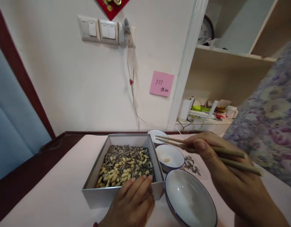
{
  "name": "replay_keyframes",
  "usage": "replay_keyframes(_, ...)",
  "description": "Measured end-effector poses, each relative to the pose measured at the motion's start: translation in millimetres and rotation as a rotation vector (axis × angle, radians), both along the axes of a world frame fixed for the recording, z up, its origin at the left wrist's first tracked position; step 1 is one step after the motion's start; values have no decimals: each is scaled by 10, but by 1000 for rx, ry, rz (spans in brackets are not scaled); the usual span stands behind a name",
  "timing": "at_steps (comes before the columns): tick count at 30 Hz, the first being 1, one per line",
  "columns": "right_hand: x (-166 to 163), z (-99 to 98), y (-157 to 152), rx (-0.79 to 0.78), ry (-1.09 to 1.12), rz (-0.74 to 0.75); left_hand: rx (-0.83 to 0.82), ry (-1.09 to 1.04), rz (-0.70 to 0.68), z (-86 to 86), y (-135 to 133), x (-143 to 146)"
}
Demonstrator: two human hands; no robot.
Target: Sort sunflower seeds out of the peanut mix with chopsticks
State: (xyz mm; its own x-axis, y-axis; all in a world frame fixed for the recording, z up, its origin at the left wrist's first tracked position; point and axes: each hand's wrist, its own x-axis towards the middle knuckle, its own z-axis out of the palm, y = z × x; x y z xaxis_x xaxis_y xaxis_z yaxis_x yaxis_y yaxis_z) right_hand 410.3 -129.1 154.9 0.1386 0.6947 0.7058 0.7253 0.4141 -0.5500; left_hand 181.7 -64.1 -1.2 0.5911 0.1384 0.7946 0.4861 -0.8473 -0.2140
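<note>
- Head view is showing a grey box (123, 192) sitting on the pale bench (60, 195), filled with striped sunflower seeds (126, 154) mixed with pale peanuts (113, 176).
- The left hand (132, 203) is resting on the near wall of the box, fingers curled over the rim, and is grasping only this edge.
- The right hand (221, 164) is clenching a pair of chopsticks (195, 148); their tips are pointing left, hovering above the bowls beside the box, with nothing between the tips.
- The middle bowl (170, 156) is containing one small pale piece (167, 160).
- The near bowl (190, 200), the largest one, is showing only its white inside.
- The far bowl (157, 135) is partly hidden behind the chopsticks; I cannot tell its content.
- A few loose seeds (191, 165) are lying on the bench just right of the middle bowl.
</note>
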Motion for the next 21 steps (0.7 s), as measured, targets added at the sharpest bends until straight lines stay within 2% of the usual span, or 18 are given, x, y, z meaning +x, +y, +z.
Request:
replay_keyframes(4,-299,-113,85,-161,62,324,41,13,22,-52,0,-11)
replay_keyframes(6,-434,-184,153,-234,94,431,55,-2,36,-80,-1,-10)
replay_keyframes(11,-612,-325,279,-330,125,508,53,0,54,-108,-11,12)
replay_keyframes(21,-719,-489,392,-368,176,587,77,5,67,-91,-13,10)
